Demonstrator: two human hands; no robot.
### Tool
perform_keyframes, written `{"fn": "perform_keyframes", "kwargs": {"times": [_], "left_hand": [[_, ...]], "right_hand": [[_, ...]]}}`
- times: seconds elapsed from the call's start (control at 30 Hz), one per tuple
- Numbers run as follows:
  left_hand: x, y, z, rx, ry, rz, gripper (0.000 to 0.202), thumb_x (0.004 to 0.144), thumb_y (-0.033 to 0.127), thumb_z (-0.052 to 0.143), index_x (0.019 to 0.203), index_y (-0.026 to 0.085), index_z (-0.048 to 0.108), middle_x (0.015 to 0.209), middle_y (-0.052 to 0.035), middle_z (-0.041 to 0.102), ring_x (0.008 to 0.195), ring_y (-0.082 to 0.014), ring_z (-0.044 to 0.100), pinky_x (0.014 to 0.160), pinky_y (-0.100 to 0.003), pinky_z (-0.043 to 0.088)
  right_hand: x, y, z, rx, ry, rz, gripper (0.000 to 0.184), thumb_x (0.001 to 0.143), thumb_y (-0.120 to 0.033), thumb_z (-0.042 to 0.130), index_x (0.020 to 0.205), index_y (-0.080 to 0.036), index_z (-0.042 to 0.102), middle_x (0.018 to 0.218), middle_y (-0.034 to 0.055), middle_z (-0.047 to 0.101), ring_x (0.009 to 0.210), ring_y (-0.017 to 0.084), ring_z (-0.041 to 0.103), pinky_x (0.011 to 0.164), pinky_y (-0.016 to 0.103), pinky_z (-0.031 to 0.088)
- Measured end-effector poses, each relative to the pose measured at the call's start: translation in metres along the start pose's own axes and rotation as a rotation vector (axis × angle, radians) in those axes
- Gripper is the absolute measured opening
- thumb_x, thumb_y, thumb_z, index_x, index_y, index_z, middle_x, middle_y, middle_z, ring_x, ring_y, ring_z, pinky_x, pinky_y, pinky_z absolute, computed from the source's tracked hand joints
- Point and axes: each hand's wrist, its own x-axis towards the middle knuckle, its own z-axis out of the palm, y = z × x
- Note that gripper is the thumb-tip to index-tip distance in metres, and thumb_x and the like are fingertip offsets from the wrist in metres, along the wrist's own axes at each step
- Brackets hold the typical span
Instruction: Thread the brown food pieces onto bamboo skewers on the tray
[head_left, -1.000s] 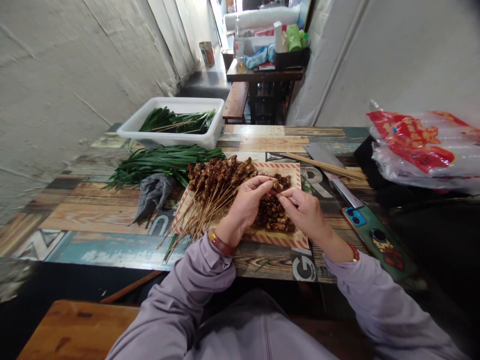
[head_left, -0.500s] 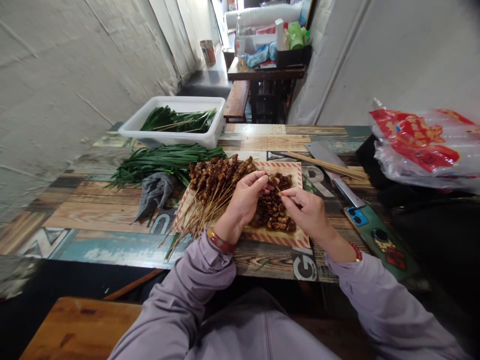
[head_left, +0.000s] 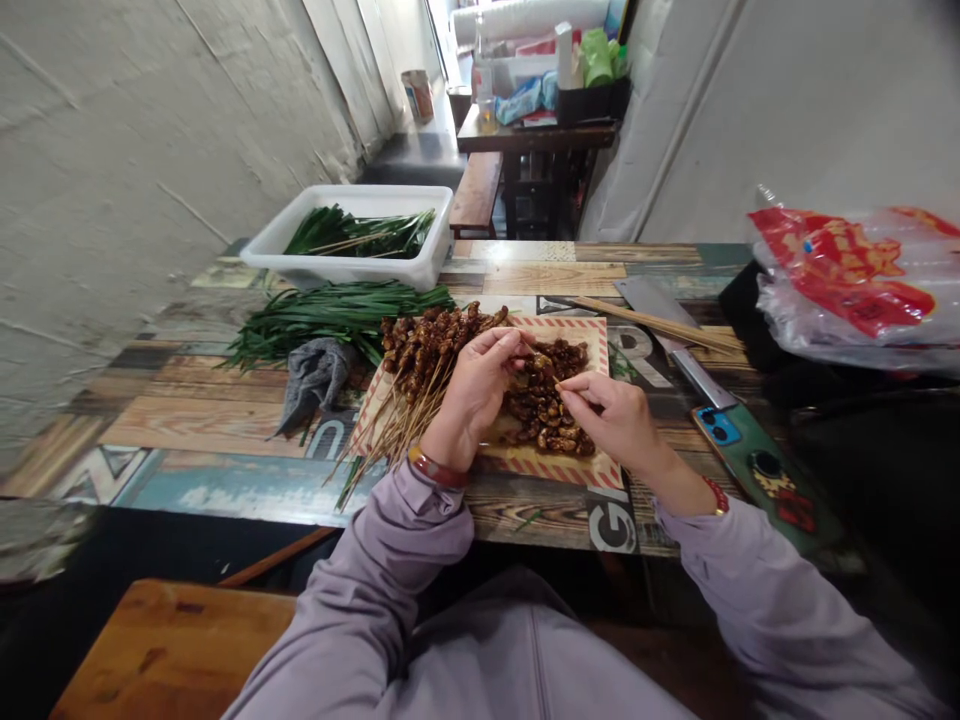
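Observation:
My left hand hovers over a paper-lined tray, its fingers pinched on a brown glazed piece at the top of a loose pile. My right hand sits just to the right, fingers pinched on a thin wooden skewer whose tip points at that piece. Finished skewers lie fanned on the tray's left side, sticks toward me.
Green chives and a grey rag lie left of the tray. A white tub holds more chives. Bare skewers, a cleaver, a phone and a plastic bag sit to the right.
Both hands dropped slightly toward the pile and the left fingers shifted left on the piece. The head camera tilted, so the whole scene slid up a little.

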Motion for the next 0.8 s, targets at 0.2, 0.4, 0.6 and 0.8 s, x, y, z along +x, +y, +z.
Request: {"fn": "perform_keyframes", "kwargs": {"times": [0.2, 0.4, 0.6, 0.8], "left_hand": [[0.008, 0.005, -0.009, 0.113, 0.116, 0.188, 0.021, 0.069, 0.033, 0.076, 0.072, 0.015, 0.066, 0.077, -0.0013, 0.065, 0.066, -0.0077, 0.055, 0.061, -0.020, 0.041], [0.013, 0.000, -0.014, 0.759, 0.094, 0.396, 0.017, 0.070, 0.029, 0.074, 0.070, 0.015, 0.065, 0.069, -0.0002, 0.060, 0.066, -0.0111, 0.051, 0.064, -0.024, 0.040], [0.015, -0.005, -0.015, 1.183, 0.099, 0.691, 0.003, 0.080, 0.017, 0.063, 0.076, 0.018, 0.063, 0.081, -0.0026, 0.062, 0.081, -0.0163, 0.055, 0.078, -0.030, 0.043], [0.013, -0.014, -0.013, 1.519, -0.144, 0.739, 0.019, 0.089, 0.022, 0.054, 0.090, 0.020, 0.073, 0.099, -0.0071, 0.067, 0.095, -0.0213, 0.055, 0.086, -0.037, 0.041]], "right_hand": [[0.005, -0.003, -0.010, 0.000, 0.095, 0.052, 0.015, 0.086, -0.027, 0.057, 0.085, -0.018, 0.070, 0.067, 0.0011, 0.070, 0.054, 0.012, 0.060, 0.057, 0.023, 0.045], [0.012, 0.009, -0.021, 0.080, 0.209, 0.183, 0.018, 0.086, -0.034, 0.057, 0.085, -0.019, 0.068, 0.057, -0.0026, 0.060, 0.046, 0.010, 0.049, 0.049, 0.024, 0.038], [0.012, 0.015, -0.024, 0.156, 0.223, 0.202, 0.022, 0.087, -0.039, 0.056, 0.086, -0.020, 0.067, 0.055, -0.0032, 0.056, 0.046, 0.011, 0.047, 0.047, 0.025, 0.036], [0.013, 0.012, -0.021, 0.107, 0.201, 0.189, 0.019, 0.087, -0.037, 0.058, 0.085, -0.020, 0.067, 0.054, -0.0033, 0.055, 0.046, 0.010, 0.044, 0.046, 0.024, 0.032]]}}
